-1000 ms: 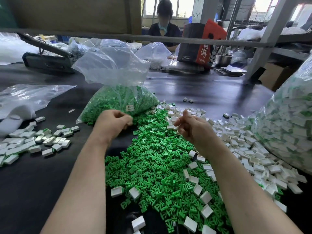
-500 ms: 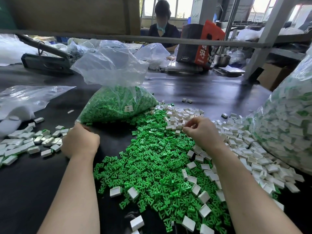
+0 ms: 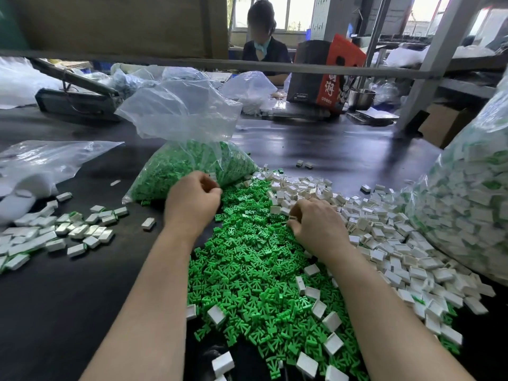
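- Clips (image 3: 247,270): small green moulded plastic parts, heaped loose on the tabletop (image 3: 68,312) between the forearms. They are judged very light, stiff and slightly slick, with prongs that are likely to tangle. Each is best pinched singly across its flat body.
- Caps (image 3: 384,243): small white hollow plastic shells, spread to the right of the clips and mixed into their edge. They are judged light, rigid and not fragile, and are best taken by the two long sides.
- Left hand (image 3: 192,207): held at the far left edge of the clips, just in front of the green bag (image 3: 178,166). The fingers are curled with the thumb against them; whether a part is pinched cannot be told.
- Right hand (image 3: 319,229): set knuckles-up where clips and caps meet, fingertips curled down among the caps. A grip on any one cap cannot be confirmed.
- Green bag: clear film, open at the top and part-filled with clips. It is slumped close beyond the left hand, so its loose film may be snagged.
- Large bag (image 3: 467,202): clear and filled with white-and-green pieces, it crowds the right edge of the caps.
- Left pile (image 3: 55,235): white pieces, some showing green edges, well apart from the hands.
- Slack clear bags (image 3: 41,160): at the far left.
- Beyond: a person (image 3: 264,50), a red-and-black box (image 3: 324,75) and a steel bowl (image 3: 361,97), none in the way.
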The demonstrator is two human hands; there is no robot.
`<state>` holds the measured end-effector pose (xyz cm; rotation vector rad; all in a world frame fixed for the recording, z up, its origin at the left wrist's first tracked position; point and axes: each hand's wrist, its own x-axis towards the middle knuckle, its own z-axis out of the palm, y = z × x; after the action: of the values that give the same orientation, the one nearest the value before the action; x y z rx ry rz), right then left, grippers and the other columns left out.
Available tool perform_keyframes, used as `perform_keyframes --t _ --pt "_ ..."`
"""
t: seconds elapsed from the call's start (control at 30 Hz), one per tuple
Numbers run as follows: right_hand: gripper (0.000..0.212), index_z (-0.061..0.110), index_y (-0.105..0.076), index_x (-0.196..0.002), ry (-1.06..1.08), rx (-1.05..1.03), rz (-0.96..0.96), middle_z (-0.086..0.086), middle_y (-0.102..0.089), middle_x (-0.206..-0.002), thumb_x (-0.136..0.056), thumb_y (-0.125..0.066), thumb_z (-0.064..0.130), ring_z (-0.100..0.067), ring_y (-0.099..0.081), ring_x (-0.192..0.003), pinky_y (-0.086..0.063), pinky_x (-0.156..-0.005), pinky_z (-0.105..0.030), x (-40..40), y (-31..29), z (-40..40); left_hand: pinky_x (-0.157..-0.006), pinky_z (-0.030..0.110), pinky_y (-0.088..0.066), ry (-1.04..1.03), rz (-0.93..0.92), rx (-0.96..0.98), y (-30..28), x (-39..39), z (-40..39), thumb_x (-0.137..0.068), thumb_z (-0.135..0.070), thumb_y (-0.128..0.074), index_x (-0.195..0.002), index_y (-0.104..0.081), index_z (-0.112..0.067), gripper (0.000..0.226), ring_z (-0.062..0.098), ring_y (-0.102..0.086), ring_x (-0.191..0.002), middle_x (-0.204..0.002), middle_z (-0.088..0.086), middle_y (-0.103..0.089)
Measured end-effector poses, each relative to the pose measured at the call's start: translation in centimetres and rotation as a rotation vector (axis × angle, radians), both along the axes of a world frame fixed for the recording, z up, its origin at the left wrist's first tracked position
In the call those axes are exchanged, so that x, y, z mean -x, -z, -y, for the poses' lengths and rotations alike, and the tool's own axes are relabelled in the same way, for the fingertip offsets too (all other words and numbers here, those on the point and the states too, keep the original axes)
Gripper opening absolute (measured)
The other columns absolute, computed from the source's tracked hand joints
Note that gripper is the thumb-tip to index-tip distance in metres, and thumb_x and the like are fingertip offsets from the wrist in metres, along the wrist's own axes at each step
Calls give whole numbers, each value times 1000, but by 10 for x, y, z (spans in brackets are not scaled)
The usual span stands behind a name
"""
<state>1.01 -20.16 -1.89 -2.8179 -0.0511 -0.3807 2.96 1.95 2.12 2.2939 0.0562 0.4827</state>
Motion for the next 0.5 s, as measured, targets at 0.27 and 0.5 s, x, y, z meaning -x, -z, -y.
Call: perform_keyframes --t 0.27,0.5 --pt "13 8 -73 -99 -96 -672 -6 -4 -74 -89 -88 -70 13 -9 -65 -71 -52 -66 -18 4 -16 -2 -60 10 -51 495 -43 105 7 10 48 -83 -15 -75 -97 -68 -29 21 -2 -63 -70 -84 -10 -66" --pt "15 6 -75 -85 -139 -1227 -159 4 -70 -61 -74 -80 14 4 -54 -47 -40 -45 -10 8 -29 -4 -60 12 -49 533 -22 372 14 14 58 -83 -12 -77 -98 -73 -12 16 0 -68 -65 -75 -4 -72"
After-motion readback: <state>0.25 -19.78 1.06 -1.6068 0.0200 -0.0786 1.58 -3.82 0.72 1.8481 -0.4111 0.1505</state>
